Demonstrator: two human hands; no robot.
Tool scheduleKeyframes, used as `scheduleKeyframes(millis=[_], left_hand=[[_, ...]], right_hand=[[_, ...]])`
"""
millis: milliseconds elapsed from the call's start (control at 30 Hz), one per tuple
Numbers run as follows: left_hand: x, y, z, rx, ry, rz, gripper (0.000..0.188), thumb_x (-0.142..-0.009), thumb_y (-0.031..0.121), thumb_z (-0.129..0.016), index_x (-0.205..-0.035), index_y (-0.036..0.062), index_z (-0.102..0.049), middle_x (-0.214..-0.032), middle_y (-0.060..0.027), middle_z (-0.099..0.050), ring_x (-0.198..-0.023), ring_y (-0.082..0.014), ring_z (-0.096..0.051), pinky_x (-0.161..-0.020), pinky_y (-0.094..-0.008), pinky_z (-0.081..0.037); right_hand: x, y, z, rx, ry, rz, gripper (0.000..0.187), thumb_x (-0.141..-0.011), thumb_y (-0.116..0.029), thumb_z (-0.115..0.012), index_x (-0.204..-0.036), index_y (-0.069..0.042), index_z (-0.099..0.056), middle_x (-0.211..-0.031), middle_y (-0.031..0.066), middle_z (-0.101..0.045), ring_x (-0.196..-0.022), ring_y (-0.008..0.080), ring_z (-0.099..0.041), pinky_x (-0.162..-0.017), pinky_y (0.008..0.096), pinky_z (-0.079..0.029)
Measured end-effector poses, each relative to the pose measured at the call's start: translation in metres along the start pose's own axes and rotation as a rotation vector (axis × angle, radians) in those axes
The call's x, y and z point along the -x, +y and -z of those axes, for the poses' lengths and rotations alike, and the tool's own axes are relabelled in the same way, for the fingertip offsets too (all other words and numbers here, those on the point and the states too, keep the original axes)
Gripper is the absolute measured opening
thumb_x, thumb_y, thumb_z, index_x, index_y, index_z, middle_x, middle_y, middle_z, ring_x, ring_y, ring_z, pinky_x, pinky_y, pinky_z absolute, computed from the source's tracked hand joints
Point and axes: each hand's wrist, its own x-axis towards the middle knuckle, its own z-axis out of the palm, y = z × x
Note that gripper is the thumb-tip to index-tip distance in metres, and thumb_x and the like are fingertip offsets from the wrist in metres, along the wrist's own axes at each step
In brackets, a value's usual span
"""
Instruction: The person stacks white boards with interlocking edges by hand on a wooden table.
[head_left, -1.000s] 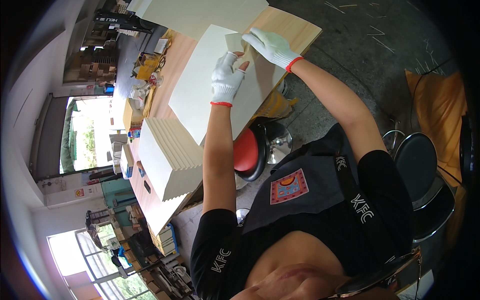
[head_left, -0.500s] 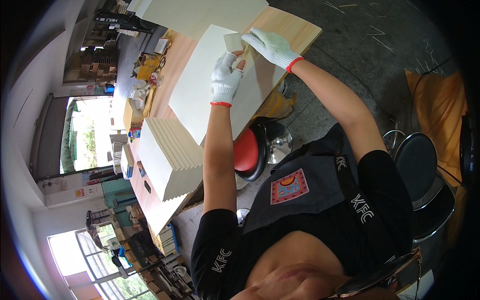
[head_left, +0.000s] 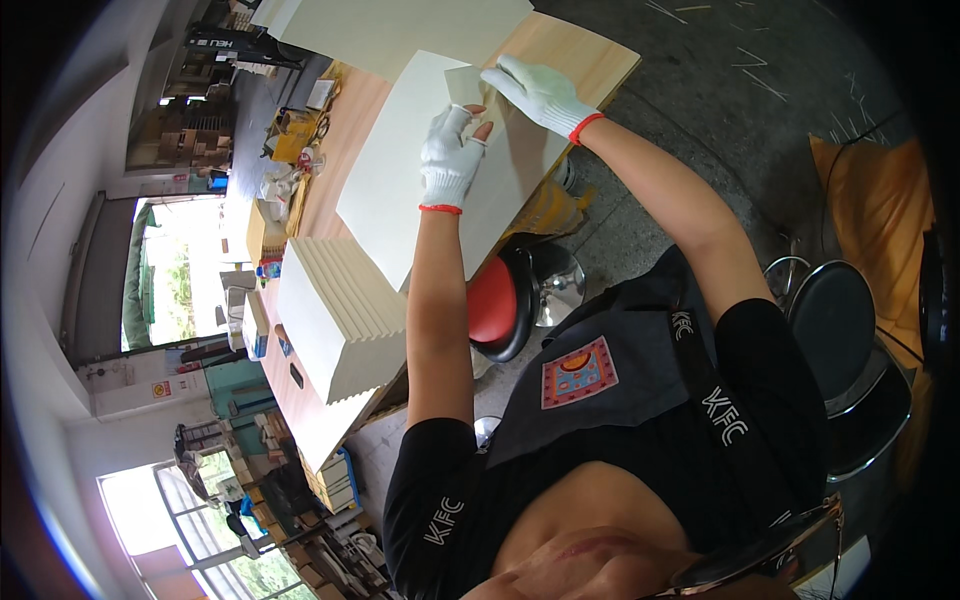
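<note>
A large white board [head_left: 385, 180] lies on the wooden table in front of me. My left hand [head_left: 452, 158], in a white knit glove with bare thumb and fingertip showing, rests over it, those two tips apart. Just beyond them a small pale grey piece [head_left: 463, 86] sits on the board; whether the left fingertips touch it I cannot tell. My right hand [head_left: 538, 94], gloved with a red cuff, stretches its fingers out nearly flat beside that piece. Its palm side is hidden, and I see nothing held in it.
Beside my left forearm stands a stack of thick white boards [head_left: 345, 315]. Another pale stack [head_left: 400, 30] is at the far end of the table [head_left: 585, 55]. A red stool [head_left: 492, 300] is by the table edge, a black chair [head_left: 832, 320] to the right. A yellow box [head_left: 293, 133] lies further left.
</note>
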Motion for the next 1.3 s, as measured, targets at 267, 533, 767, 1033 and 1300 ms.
scheduleKeyframes(millis=[267, 533, 767, 1033, 1300], left_hand=[[0.001, 0.001, 0.0, 0.055, 0.012, 0.057, 0.023, -0.091, 0.016, -0.067, -0.114, 0.0138, -0.068, -0.103, -0.0106, -0.068, -0.098, -0.0274, -0.065, -0.084, -0.0386, -0.052], [0.0, 0.001, 0.0, -0.038, 0.009, -0.053, 0.024, -0.089, 0.016, -0.07, -0.112, 0.0136, -0.068, -0.103, -0.0107, -0.068, -0.099, -0.0277, -0.065, -0.084, -0.0397, -0.053], [-0.001, 0.0, -0.001, -0.011, -0.001, -0.006, 0.029, -0.084, 0.019, -0.076, -0.112, 0.014, -0.068, -0.103, -0.0108, -0.068, -0.1, -0.0277, -0.065, -0.084, -0.0391, -0.053], [-0.001, 0.005, 0.0, -0.155, -0.037, -0.064, 0.036, -0.081, 0.009, -0.069, -0.116, 0.0177, -0.067, -0.113, -0.0088, -0.067, -0.104, -0.0302, -0.064, -0.085, -0.0407, -0.054], [0.01, 0.025, -0.005, -0.44, 0.094, -0.092, 0.061, -0.075, 0.005, -0.065, -0.132, 0.0213, -0.056, -0.137, -0.0166, -0.054, -0.113, -0.0328, -0.061, -0.089, -0.043, -0.056]], right_hand=[[0.0, -0.012, 0.01, -0.021, -0.107, -0.088, 0.045, -0.101, -0.053, -0.044, -0.105, -0.011, -0.059, -0.083, 0.0154, -0.066, -0.081, 0.0367, -0.064, -0.071, 0.0457, -0.048], [-0.001, 0.002, -0.003, -0.002, 0.009, -0.017, 0.044, -0.1, -0.053, -0.046, -0.103, -0.011, -0.059, -0.079, 0.0149, -0.066, -0.078, 0.0365, -0.064, -0.069, 0.0461, -0.048], [-0.001, 0.003, -0.002, -0.018, 0.012, -0.014, 0.044, -0.1, -0.052, -0.047, -0.102, -0.01, -0.059, -0.078, 0.0153, -0.065, -0.076, 0.0364, -0.064, -0.069, 0.0466, -0.048], [-0.001, -0.001, 0.004, -0.003, -0.032, -0.036, 0.048, -0.099, -0.057, -0.044, -0.105, -0.011, -0.058, -0.084, 0.0154, -0.066, -0.081, 0.0351, -0.065, -0.073, 0.0455, -0.048], [0.005, 0.006, 0.054, -0.034, 0.053, -0.073, 0.051, -0.097, -0.063, -0.047, -0.099, -0.014, -0.057, -0.079, 0.0052, -0.061, -0.076, 0.0264, -0.063, -0.073, 0.0388, -0.047]])
